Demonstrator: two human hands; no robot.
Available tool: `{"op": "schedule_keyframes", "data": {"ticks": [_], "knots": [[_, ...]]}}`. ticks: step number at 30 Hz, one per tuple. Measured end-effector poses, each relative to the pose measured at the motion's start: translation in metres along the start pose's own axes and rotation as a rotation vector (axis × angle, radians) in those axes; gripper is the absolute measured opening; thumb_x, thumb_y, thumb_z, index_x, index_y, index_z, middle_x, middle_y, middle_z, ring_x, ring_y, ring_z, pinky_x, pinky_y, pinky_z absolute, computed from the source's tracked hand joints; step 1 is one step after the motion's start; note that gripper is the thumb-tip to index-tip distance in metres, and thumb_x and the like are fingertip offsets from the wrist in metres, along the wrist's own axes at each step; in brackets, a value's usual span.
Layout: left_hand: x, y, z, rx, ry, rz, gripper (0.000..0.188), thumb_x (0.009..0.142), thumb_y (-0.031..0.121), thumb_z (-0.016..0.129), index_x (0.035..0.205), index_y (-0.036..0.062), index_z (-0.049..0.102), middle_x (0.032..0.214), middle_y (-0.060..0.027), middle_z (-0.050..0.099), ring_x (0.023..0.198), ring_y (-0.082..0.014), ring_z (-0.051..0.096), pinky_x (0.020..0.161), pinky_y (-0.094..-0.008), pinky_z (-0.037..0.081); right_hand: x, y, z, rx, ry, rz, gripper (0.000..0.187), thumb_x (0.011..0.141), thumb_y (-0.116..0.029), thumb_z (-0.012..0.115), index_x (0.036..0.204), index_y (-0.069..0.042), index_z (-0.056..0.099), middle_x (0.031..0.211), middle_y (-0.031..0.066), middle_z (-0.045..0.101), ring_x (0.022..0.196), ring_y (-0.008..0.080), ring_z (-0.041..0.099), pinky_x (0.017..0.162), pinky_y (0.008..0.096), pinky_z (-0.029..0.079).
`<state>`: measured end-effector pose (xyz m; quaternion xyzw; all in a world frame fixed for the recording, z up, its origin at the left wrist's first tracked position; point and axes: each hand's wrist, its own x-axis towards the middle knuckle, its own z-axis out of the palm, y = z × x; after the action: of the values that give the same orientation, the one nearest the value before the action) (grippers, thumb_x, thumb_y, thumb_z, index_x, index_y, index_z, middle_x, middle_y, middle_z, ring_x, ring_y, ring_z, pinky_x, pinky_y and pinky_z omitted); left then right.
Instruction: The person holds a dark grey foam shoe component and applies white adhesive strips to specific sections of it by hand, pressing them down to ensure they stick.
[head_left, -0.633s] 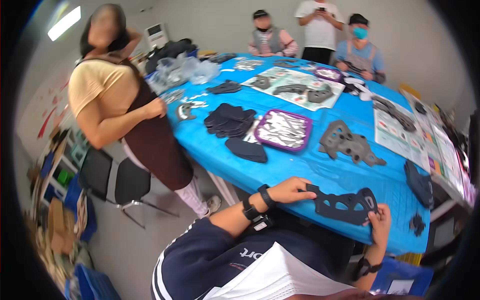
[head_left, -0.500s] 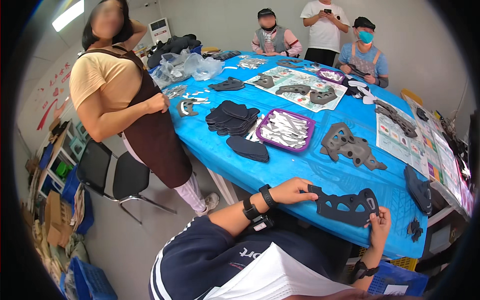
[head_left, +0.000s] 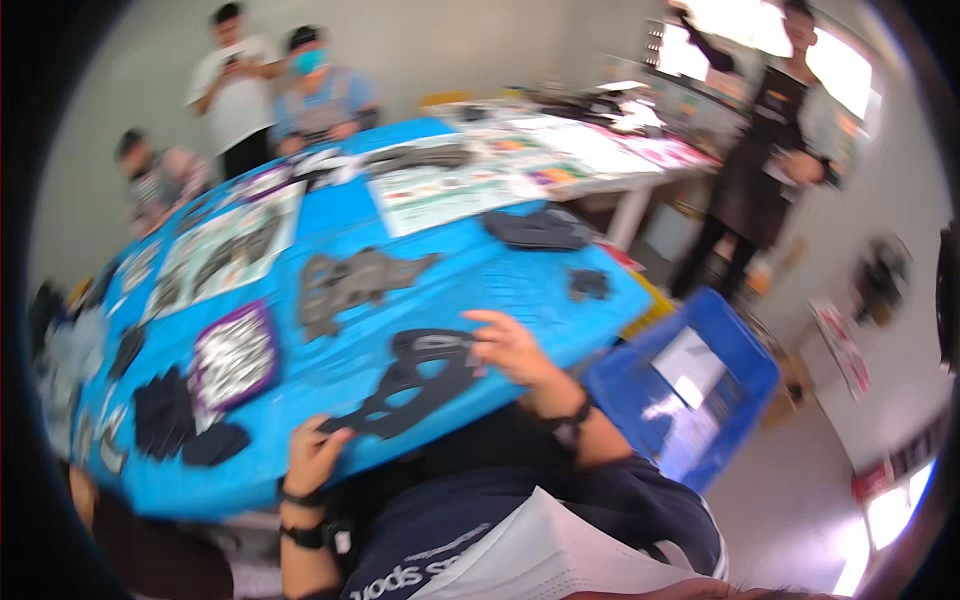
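Between my hands, at the table's near edge, is a dark, flat, curved piece with cut-out holes (head_left: 405, 385). My left hand (head_left: 315, 455) pinches its narrow left end between thumb and fingers. At its wider right end, my right hand (head_left: 512, 348) has the thumb against the edge and the index finger stretched out above it; motion blurs the grip. Just beyond lies a grey piece with holes (head_left: 350, 285). To the left, a purple tray (head_left: 272, 345) holds white strips, next to a stack of dark pieces (head_left: 163, 415).
A blue sheet (head_left: 480, 285) covers the table. Dark pieces (head_left: 538, 228) lie at its right, by printed sheets (head_left: 420, 205). A blue crate (head_left: 620, 385) stands right of me. Several people are around the table, one in a dark apron (head_left: 765, 140) at far right.
My view has swung to the right, so the table appears shifted left and the blue crate shows fully. The dark piece is now tilted, left end lower. My right index finger has straightened.
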<state>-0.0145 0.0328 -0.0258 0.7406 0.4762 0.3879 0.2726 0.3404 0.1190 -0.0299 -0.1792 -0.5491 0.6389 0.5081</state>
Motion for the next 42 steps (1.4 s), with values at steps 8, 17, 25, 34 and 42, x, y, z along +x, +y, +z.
{"op": "schedule_keyframes", "data": {"ticks": [8, 17, 25, 34, 42], "knots": [[-0.005, -0.001, 0.003, -0.114, 0.119, -0.019, 0.023, 0.084, 0.023, 0.065, 0.082, 0.0011, 0.071, 0.07, -0.008, 0.062, 0.065, -0.0171, 0.056, 0.059, -0.0276, 0.039, 0.003, -0.002, 0.003, -0.035, -0.174, -0.063, 0.039, 0.085, 0.001, 0.063, 0.122, 0.003, 0.053, 0.104, 0.0097, 0.062, 0.091, 0.0168, 0.061, 0.077, 0.0292, 0.051], [-0.002, 0.01, 0.007, -0.11, 0.079, 0.04, 0.013, 0.079, 0.006, 0.066, 0.088, -0.0037, 0.068, 0.075, -0.0082, 0.064, 0.069, -0.0151, 0.058, 0.065, -0.0257, 0.043, 0.003, -0.003, -0.001, -0.284, -0.166, 0.082, 0.02, 0.09, -0.004, 0.059, 0.108, 0.003, 0.06, 0.101, 0.0106, 0.062, 0.089, 0.0178, 0.063, 0.079, 0.0306, 0.051], [0.001, 0.028, 0.017, 0.163, 0.235, 0.199, 0.011, 0.073, 0.0, 0.067, 0.084, 0.0001, 0.067, 0.076, -0.0108, 0.063, 0.069, -0.0229, 0.058, 0.065, -0.03, 0.044, 0.005, 0.001, 0.009, -0.135, -0.062, 0.016, 0.021, 0.094, -0.011, 0.053, 0.113, -0.002, 0.049, 0.093, 0.012, 0.061, 0.08, 0.0204, 0.065, 0.07, 0.0323, 0.055], [0.008, 0.044, 0.016, -0.232, 0.424, 0.144, 0.013, 0.083, 0.006, 0.062, 0.093, -0.0016, 0.057, 0.085, -0.0122, 0.059, 0.076, -0.0193, 0.056, 0.069, -0.0301, 0.044, 0.008, -0.008, 0.028, -0.268, 0.015, -0.097, 0.025, 0.087, 0.0, 0.059, 0.108, -0.002, 0.046, 0.089, 0.0111, 0.062, 0.075, 0.0166, 0.064, 0.067, 0.0289, 0.053], [0.004, 0.043, 0.008, -0.539, 0.269, 0.011, 0.02, 0.085, 0.012, 0.064, 0.098, -0.0006, 0.057, 0.09, -0.0087, 0.061, 0.068, -0.015, 0.058, 0.058, -0.0274, 0.048, 0.007, -0.017, 0.074, -0.118, 0.017, -0.104, 0.02, 0.087, 0.001, 0.059, 0.1, -0.001, 0.044, 0.087, 0.0111, 0.063, 0.072, 0.0154, 0.065, 0.063, 0.0299, 0.054]]}}
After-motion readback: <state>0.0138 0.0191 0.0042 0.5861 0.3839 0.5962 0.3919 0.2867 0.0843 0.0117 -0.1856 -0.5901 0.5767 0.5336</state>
